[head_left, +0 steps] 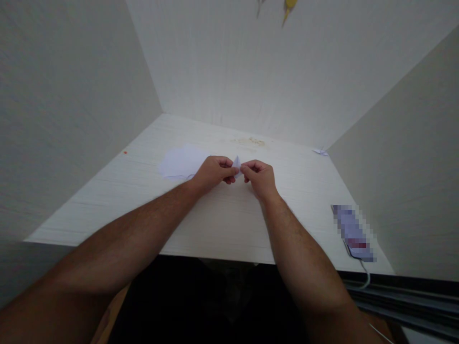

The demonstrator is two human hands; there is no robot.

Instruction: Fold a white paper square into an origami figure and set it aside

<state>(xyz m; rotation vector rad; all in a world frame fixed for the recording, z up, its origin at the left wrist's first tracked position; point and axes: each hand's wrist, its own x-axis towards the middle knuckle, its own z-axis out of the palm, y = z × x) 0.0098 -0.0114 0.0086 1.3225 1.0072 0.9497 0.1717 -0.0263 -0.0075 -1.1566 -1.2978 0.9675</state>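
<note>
Between my hands is a small piece of folded white paper (237,163), its pointed tip facing up and away from me. My left hand (218,170) pinches it from the left, with the thumb lying across its front. From the right, my right hand (258,176) grips its edge between thumb and forefinger. Both hands are just above the white desk (218,224), and the lower part of the folded paper is hidden by fingers. Left of my left hand lies a flat white sheet of paper (181,161), partly covered by that wrist.
A phone-like device (353,234), blurred out, lies at the right with a white cable (366,277) over the desk edge. A small folded white paper piece (320,152) sits in the far right corner. Walls enclose the desk on the left, back and right.
</note>
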